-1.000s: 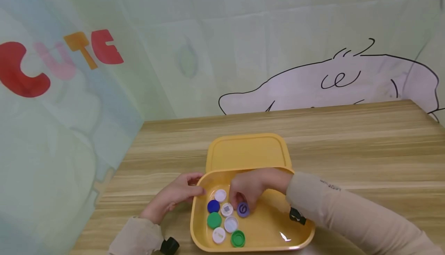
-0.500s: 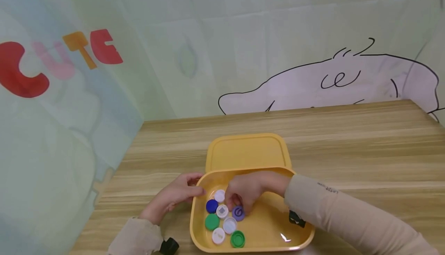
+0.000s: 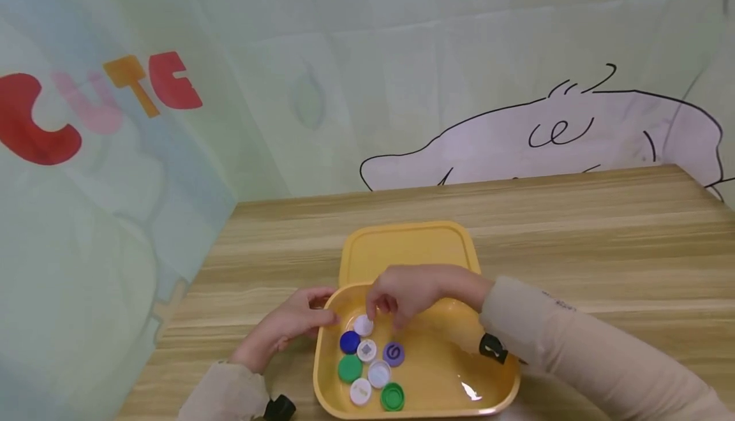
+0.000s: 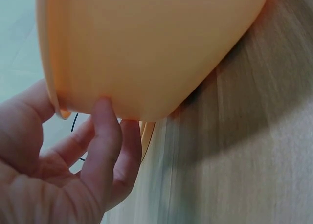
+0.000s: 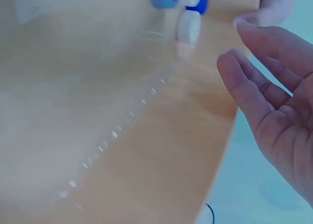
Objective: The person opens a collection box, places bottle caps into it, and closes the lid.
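Observation:
A yellow plastic box (image 3: 445, 370) holds several bottle caps toward its left side. Among them are a purple cap (image 3: 393, 354), a dark blue cap (image 3: 349, 342), a white cap (image 3: 363, 325), a green cap (image 3: 349, 368) and a hollow-side-up green cap (image 3: 393, 397). My left hand (image 3: 294, 320) grips the box's back-left corner, its fingers against the outer wall in the left wrist view. Over the box's back part hovers my right hand (image 3: 410, 290), above the caps. The right wrist view shows its fingers (image 5: 244, 89) loosely bent with nothing between them.
Behind the box lies a yellow lid (image 3: 410, 249), partly covered by the right hand. Both rest on a wood-grain table (image 3: 574, 236). A printed cloth backdrop (image 3: 321, 89) hangs along the table's back and left edges.
My right hand slid the purple cap left against the other caps, then let it go and rose toward the back of the box. The left hand stays in place.

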`<state>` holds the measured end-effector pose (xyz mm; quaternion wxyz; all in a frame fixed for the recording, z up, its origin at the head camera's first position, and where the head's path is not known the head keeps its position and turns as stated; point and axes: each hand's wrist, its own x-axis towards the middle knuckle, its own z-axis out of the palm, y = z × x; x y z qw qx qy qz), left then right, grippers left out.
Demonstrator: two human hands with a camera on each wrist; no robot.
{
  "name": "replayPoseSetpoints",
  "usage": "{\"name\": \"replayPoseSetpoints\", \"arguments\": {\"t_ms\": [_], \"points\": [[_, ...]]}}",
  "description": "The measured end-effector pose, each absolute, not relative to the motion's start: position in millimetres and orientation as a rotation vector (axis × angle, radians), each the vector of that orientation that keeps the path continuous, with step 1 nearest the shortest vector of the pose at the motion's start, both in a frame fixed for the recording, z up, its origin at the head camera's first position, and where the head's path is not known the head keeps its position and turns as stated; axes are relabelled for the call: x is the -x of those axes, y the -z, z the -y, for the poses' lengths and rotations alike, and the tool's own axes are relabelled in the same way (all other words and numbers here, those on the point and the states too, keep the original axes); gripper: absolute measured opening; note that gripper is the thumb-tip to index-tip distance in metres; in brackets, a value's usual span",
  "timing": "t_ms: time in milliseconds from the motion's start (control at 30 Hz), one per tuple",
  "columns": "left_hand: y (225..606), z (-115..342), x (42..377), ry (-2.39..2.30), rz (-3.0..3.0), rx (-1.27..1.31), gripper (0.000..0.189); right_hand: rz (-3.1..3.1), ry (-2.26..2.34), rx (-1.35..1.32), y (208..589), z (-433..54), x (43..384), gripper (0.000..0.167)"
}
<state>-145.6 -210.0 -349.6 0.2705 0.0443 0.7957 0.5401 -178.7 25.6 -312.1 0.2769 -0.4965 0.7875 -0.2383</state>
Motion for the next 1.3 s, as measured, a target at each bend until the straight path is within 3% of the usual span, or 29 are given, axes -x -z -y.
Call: {"name": "replayPoseSetpoints", "arguments": {"t_ms": [667, 1300], "points": [[347, 208, 145, -1.438, -2.153, -0.105, 0.055, -2.197, 0.762, 1.326, 279, -68, 193, 0.025], [350, 210, 146, -1.448, -2.142, -0.111, 0.054, -2.32, 0.883, 1.196, 285, -133, 192, 0.023]]}}
